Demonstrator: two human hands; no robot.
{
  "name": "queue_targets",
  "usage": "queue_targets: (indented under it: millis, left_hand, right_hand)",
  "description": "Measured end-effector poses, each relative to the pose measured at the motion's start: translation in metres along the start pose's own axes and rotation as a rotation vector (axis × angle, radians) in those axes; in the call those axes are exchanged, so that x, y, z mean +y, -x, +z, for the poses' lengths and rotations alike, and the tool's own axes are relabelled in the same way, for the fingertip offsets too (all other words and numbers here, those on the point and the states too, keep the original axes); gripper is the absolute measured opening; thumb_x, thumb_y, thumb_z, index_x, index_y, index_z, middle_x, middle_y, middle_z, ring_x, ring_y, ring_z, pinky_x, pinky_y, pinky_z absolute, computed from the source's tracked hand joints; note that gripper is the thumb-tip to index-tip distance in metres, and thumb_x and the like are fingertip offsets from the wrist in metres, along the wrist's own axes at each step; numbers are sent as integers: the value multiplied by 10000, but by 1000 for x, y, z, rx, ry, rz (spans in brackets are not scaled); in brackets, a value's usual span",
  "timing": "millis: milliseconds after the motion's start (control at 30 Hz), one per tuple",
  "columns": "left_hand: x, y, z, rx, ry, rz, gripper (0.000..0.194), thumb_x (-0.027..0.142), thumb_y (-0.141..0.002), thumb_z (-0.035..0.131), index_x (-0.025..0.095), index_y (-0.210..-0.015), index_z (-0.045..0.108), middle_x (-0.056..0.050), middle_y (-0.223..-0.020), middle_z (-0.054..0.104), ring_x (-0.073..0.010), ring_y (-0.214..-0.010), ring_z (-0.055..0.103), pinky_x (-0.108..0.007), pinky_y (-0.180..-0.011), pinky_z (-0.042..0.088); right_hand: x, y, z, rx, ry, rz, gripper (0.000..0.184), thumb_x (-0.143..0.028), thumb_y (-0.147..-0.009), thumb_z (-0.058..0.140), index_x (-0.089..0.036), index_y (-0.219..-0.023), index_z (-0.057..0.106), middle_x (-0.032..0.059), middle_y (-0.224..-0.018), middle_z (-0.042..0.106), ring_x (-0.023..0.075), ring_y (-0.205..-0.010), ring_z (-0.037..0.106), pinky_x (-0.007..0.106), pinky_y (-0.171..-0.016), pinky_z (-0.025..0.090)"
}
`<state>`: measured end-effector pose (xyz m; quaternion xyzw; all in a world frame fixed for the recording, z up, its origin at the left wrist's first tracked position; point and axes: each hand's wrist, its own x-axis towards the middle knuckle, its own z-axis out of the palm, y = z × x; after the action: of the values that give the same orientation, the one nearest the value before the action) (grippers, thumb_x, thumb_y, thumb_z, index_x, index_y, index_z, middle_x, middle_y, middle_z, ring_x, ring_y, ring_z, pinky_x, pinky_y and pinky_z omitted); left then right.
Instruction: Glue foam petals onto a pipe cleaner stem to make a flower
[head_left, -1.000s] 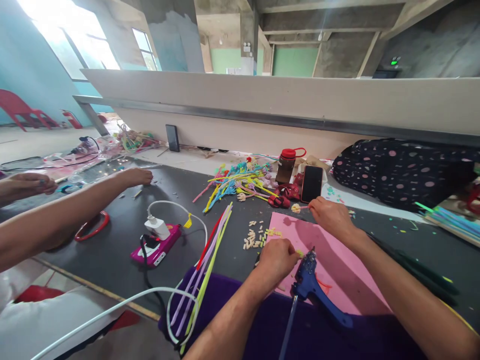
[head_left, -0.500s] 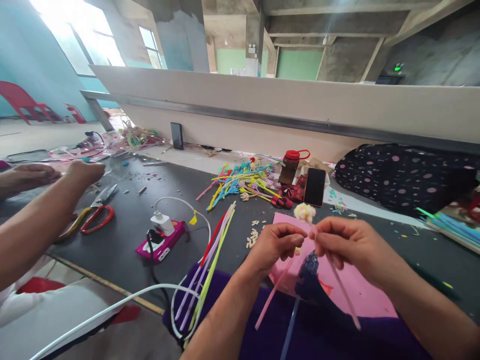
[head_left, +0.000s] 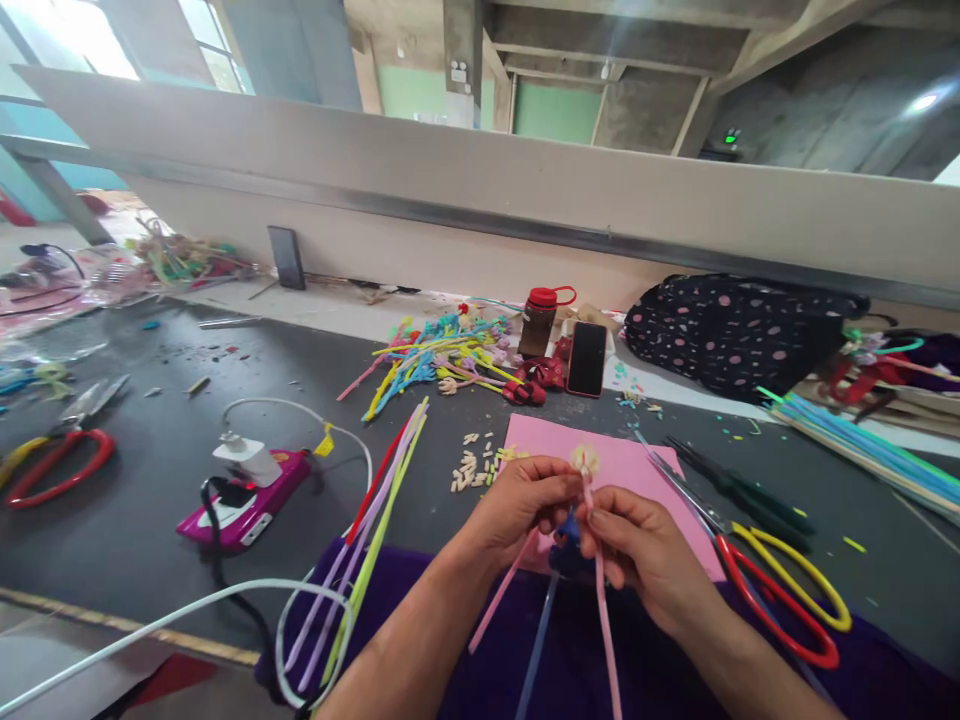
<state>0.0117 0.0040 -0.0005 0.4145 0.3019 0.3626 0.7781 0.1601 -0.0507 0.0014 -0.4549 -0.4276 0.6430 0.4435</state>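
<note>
Over a pink sheet [head_left: 540,435], my two hands work close together. My right hand [head_left: 637,545] is closed on a pink pipe cleaner [head_left: 606,630] topped by a cream flower head [head_left: 585,460]. My left hand [head_left: 521,505] is closed in a pinch beside the flower's base, and a second pink pipe cleaner [head_left: 501,595] hangs down from it. Below the fingers sits a dark blue object [head_left: 568,555], mostly hidden, and a pale blue rod [head_left: 538,640] runs down near it. Small cream pieces [head_left: 469,470] lie left of the sheet.
Red-and-yellow scissors [head_left: 780,590] lie at right near a dark green-handled tool [head_left: 750,495]. More scissors [head_left: 67,440] and a magenta power strip [head_left: 247,510] with cables are leftward. Behind are piled coloured pipe cleaners [head_left: 442,350], a bottle [head_left: 538,320] and a phone [head_left: 586,360].
The view has swung right, bringing the near scissors into sight and taking another person's arms out. My hands have drawn closer together, with the flower head lower, nearer my fingers.
</note>
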Motion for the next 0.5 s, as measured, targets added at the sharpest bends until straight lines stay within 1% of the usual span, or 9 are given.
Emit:
queue_targets:
  millis: [133,267,400,500]
  left_hand:
    - [1,-1,1,15,6,9,157,249,-652,676,109,-708,632,-7,-587,593,-31,-433,430,-147,-368,239]
    - [-1,-3,1,41,-7,9,189,252,-610,708,105,-710,645,-12,-584,590,-34,-431,417,-153,-366,230]
    - [-5,-4,0,32,-29,11,190,268,-622,708,102,-695,652,-1,-555,569,-33,-433,417,-154,-380,227]
    - [-5,-3,0,42,-34,31,189,263,-619,718,96,-666,643,7,-540,552,-29,-426,414,-155,-382,225]
  right_hand:
    - [2,-3,-3,22,-14,-15,213,-338,-751,635,-137,-754,565,-8,-588,631,21,-345,432,140,-357,224]
    - [4,-4,-5,24,-7,-40,212,-332,-759,628,-133,-730,559,-3,-599,634,22,-351,441,140,-357,234]
    - [8,-5,-3,18,15,-42,197,-320,-761,625,-134,-746,561,-5,-582,631,22,-344,435,139,-362,261]
    - [10,-5,-1,13,47,-58,210,-336,-778,607,-134,-743,561,2,-597,632,24,-345,436,139,-350,222]
